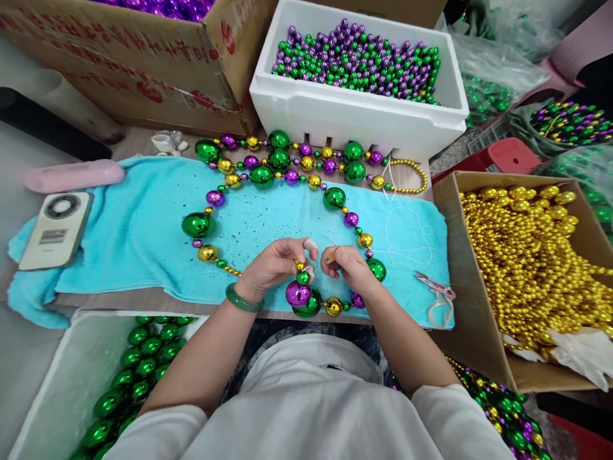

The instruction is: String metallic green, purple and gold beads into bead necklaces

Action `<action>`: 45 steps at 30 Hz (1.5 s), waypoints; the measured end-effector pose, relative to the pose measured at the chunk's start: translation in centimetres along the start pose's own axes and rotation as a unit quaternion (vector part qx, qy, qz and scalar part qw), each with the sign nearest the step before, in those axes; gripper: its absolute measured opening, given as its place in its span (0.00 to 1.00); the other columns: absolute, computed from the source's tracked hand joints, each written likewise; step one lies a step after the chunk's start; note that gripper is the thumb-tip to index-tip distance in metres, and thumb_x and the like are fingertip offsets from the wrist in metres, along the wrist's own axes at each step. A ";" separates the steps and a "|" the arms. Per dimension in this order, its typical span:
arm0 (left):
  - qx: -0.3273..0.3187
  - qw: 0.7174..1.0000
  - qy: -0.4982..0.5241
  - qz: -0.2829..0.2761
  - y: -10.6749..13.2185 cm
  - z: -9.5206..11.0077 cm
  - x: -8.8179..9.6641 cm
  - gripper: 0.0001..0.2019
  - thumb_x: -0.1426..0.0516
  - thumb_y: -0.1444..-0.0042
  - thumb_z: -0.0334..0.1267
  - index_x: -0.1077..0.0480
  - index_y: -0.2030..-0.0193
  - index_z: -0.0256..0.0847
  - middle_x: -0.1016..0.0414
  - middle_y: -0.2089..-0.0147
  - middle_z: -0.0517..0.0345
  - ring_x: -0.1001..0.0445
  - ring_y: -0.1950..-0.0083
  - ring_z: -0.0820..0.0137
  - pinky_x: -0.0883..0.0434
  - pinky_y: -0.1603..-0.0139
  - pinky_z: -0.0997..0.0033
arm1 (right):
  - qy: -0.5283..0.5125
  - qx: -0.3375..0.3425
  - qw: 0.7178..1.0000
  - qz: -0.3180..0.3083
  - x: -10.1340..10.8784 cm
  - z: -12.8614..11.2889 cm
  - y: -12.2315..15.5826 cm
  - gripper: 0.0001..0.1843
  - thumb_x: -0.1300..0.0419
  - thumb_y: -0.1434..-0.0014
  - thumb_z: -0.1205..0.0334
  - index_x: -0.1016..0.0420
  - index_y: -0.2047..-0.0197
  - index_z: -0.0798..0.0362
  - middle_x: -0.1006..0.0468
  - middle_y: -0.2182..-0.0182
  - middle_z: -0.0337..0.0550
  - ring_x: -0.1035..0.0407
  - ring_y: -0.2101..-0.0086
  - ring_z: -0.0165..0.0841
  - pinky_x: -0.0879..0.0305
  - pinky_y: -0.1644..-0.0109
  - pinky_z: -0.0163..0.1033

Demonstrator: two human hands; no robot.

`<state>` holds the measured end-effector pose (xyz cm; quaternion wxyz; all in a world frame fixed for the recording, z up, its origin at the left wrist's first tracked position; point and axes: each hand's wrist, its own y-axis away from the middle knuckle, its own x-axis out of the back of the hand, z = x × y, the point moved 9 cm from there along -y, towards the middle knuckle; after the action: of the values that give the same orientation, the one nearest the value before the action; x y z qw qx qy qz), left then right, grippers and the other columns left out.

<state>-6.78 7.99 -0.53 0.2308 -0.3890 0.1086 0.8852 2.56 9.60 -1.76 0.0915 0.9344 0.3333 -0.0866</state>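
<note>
My left hand (275, 262), a green bangle (244, 298) at its wrist, pinches a bead string near a small gold bead, above a green bead and a purple bead (298, 294). Just to the right, my right hand (348, 265) is closed, with a bit of something gold-coloured at its fingertips that I cannot make out. A thin line shows above those fingers. The garland of green, purple and gold beads (334, 198) loops around both hands on a blue towel (268, 220). Pink-handled snips (435, 285) lie at the towel's right end.
Behind the towel stands a white foam box (335, 105) of purple and green beads. Right is a carton (457, 255) of gold bead strands; left, a foam box (52, 383) of green balls. A white handheld device (56, 231) and pink case (74, 176) lie left.
</note>
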 end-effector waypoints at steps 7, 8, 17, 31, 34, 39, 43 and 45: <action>-0.015 1.000 0.002 0.003 0.0 0.2 -0.1 0.06 0.31 0.54 0.30 0.22 0.70 0.41 0.27 0.59 0.60 0.20 0.72 0.71 0.22 0.69 0.71 | 0.024 -0.026 0.999 0.020 -0.9 -0.2 -0.3 0.26 0.45 0.42 0.42 0.33 0.79 0.55 0.34 0.82 0.39 0.43 0.79 0.27 0.47 0.76 0.35; -0.015 1.000 0.002 0.001 0.0 0.2 -0.1 0.06 0.31 0.54 0.31 0.22 0.70 0.41 0.28 0.59 0.60 0.20 0.72 0.71 0.22 0.69 0.71 | 0.031 -0.023 0.999 0.019 -1.0 -0.3 -0.3 0.25 0.46 0.42 0.43 0.33 0.79 0.55 0.34 0.81 0.39 0.42 0.78 0.27 0.47 0.75 0.35; -0.005 1.000 -0.007 0.013 0.0 -0.1 -0.1 0.07 0.30 0.57 0.32 0.23 0.73 0.39 0.26 0.60 0.59 0.21 0.70 0.71 0.22 0.69 0.72 | 0.103 0.016 0.994 -0.003 -1.7 -1.6 -0.6 0.25 0.47 0.39 0.44 0.37 0.80 0.53 0.37 0.82 0.37 0.43 0.77 0.27 0.45 0.73 0.35; 0.005 0.999 -0.014 0.038 0.1 -0.1 0.2 0.08 0.29 0.60 0.31 0.23 0.75 0.38 0.28 0.62 0.58 0.23 0.68 0.71 0.22 0.69 0.72 | 0.220 0.082 0.972 -0.010 -1.6 -3.1 -0.2 0.26 0.51 0.35 0.45 0.37 0.78 0.53 0.36 0.80 0.38 0.43 0.77 0.28 0.46 0.71 0.36; -0.006 0.999 -0.023 0.038 0.0 0.1 0.1 0.07 0.29 0.59 0.32 0.23 0.74 0.39 0.29 0.62 0.58 0.24 0.68 0.73 0.23 0.68 0.73 | 0.247 0.104 0.963 -0.008 -1.6 -3.6 0.1 0.26 0.51 0.34 0.46 0.37 0.78 0.53 0.35 0.80 0.38 0.42 0.76 0.28 0.46 0.70 0.37; -0.005 0.998 -0.028 0.049 0.0 0.0 0.3 0.07 0.29 0.60 0.32 0.22 0.74 0.39 0.29 0.62 0.58 0.25 0.68 0.74 0.25 0.67 0.75 | 0.275 0.137 0.952 -0.002 -1.6 -4.4 0.3 0.25 0.51 0.34 0.47 0.35 0.77 0.54 0.35 0.80 0.38 0.42 0.76 0.28 0.46 0.69 0.37; -0.006 0.998 -0.033 0.057 0.0 0.0 0.4 0.08 0.28 0.61 0.33 0.22 0.74 0.40 0.28 0.64 0.58 0.26 0.69 0.74 0.25 0.68 0.75 | 0.297 0.146 0.943 0.002 -1.6 -4.8 0.3 0.25 0.52 0.33 0.47 0.34 0.77 0.53 0.35 0.80 0.38 0.42 0.76 0.28 0.47 0.68 0.37; -0.009 0.998 -0.037 0.057 0.0 0.0 0.4 0.08 0.28 0.60 0.33 0.22 0.74 0.40 0.28 0.67 0.59 0.26 0.70 0.74 0.26 0.69 0.75 | 0.309 0.153 0.938 0.005 -1.6 -5.0 0.3 0.25 0.52 0.33 0.47 0.34 0.77 0.53 0.36 0.81 0.38 0.42 0.76 0.28 0.48 0.69 0.37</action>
<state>-7.06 8.14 -0.83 0.1802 -0.3516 0.1137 0.9116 2.08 9.55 3.43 -0.1600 0.9194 0.3230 0.1574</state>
